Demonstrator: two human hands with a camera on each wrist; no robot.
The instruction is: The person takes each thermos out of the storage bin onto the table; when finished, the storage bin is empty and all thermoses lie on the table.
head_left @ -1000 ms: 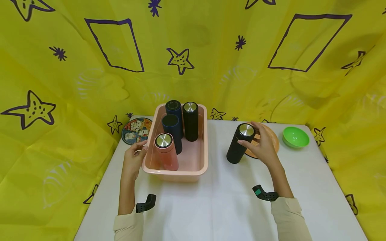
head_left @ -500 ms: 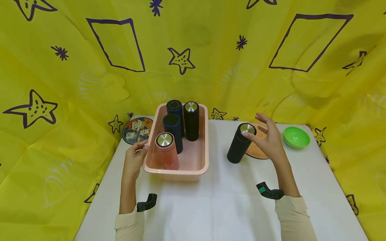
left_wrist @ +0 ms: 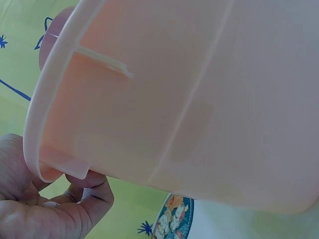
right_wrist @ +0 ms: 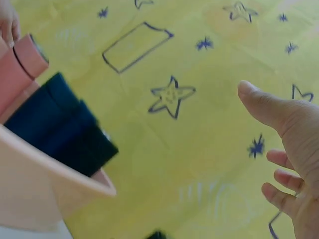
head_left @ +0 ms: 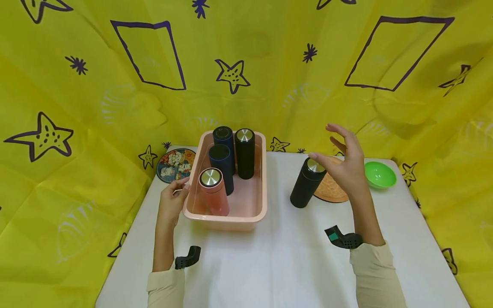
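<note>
My left hand [head_left: 170,206] grips the left rim of a pink plastic tub [head_left: 263,184]; in the left wrist view the fingers [left_wrist: 94,199] curl under its edge. Standing in the tub are a pink thermos bottle [head_left: 216,200], two dark blue bottles [head_left: 225,175] and a black bottle with a silver lid [head_left: 245,160]. Another black thermos bottle [head_left: 303,188] stands on the table right of the tub. My right hand [head_left: 350,167] is raised beside its lid, fingers and thumb spread apart, holding nothing; the thumb overlaps the lid in the head view.
Behind the right bottle lies an orange-brown round plate [head_left: 331,192], with a green bowl [head_left: 379,174] farther right. A round patterned plate [head_left: 173,164] lies left of the tub. A yellow curtain [head_left: 269,107] rises behind the white table [head_left: 285,265].
My right hand has let go of the black bottle and risen away from its lid. The bottle stays standing in place. My left hand keeps its hold on the tub.
</note>
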